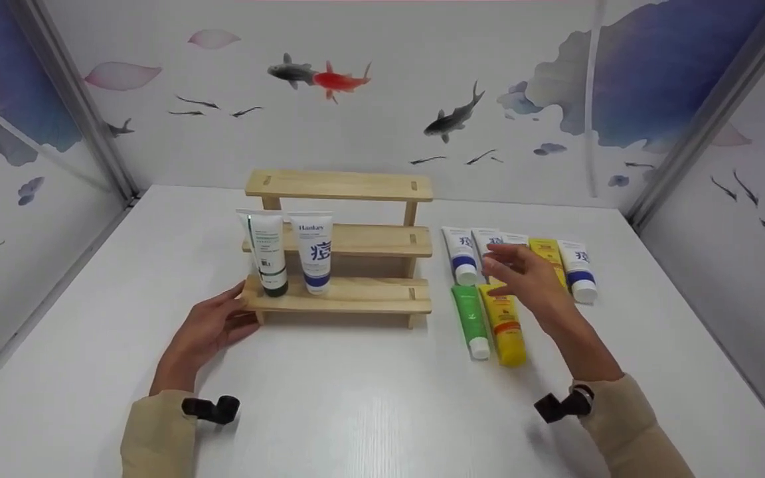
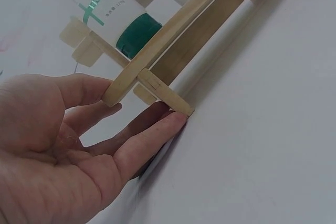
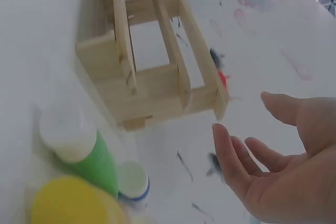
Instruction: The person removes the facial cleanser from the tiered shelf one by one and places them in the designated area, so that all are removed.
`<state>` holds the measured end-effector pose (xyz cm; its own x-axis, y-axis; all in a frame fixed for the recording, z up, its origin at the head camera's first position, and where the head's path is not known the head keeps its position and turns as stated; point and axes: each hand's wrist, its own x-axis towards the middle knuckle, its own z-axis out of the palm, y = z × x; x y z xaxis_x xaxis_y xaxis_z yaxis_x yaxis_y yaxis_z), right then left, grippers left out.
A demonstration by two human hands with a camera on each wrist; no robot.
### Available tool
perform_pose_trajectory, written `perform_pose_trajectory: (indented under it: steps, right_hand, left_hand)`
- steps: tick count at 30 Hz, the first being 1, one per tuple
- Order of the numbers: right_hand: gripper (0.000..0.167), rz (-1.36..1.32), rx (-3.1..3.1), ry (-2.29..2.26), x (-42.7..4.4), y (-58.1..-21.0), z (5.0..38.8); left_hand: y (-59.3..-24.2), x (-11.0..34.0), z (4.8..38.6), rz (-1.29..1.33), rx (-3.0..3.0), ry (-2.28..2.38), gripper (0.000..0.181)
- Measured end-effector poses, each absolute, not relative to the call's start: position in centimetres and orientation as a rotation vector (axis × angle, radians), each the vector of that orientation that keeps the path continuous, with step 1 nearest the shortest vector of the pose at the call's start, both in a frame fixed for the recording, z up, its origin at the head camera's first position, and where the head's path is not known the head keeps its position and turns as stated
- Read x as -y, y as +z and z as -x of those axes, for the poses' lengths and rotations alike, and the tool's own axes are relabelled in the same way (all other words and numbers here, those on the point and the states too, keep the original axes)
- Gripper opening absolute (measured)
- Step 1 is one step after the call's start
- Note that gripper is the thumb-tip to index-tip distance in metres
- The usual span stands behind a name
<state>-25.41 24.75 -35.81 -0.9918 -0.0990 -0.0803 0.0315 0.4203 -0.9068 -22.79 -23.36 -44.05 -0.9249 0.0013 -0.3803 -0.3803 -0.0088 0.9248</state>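
Observation:
A three-tier wooden display rack point(image 1: 369, 297) stands on the table. My left hand point(image 1: 206, 328) holds the left end of its lowest step; in the left wrist view the thumb touches the step board point(image 2: 122, 88) and other fingers reach the leg. On that step a white tube with a dark green cap point(image 1: 268, 255) and a white tube with a blue band point(image 1: 315, 255) stand upright, side by side. My right hand point(image 1: 532, 282), fingers loosely bent and apart, hovers over the tubes lying right of the rack. Nothing is in its grasp in the right wrist view.
Several tubes lie in a back row, including white-and-blue ones point(image 1: 460, 255) point(image 1: 579, 269) and a yellow one point(image 1: 548, 252). In front lie a green tube point(image 1: 470, 318) and a yellow tube point(image 1: 505, 328). Printed panels point(image 1: 382, 133) wall the table's back and sides.

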Motion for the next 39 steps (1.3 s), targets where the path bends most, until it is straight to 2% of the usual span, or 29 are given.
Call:
perform_pose_trajectory:
  steps: [4,8,15,25,39]
  right_hand:
    - [0.068,0.190,-2.518,-1.647,-22.3,-34.4,25.8]
    - [0.062,0.353,-2.448,-1.671,-20.3,-33.7,26.6]
    - [0.058,0.464,-2.394,-1.767,-16.6,-33.6,27.2]
    - [0.048,0.509,-2.392,-1.834,-10.6,-35.1,27.4]
    - [0.051,0.542,-2.284,-1.889,-6.0,-36.0,28.0]
  left_hand:
    - [-44.1,23.4,22.8,0.401,-2.010,2.018,0.057]
    - [-44.2,23.5,22.8,0.398,-1.994,2.035,0.056]
    - [-44.1,23.3,22.9,0.390,-2.002,2.021,0.055]
    - [-43.7,23.6,22.9,0.382,-2.003,2.009,0.056]
    - [-44.3,23.5,22.9,0.364,-1.985,2.036,0.058]
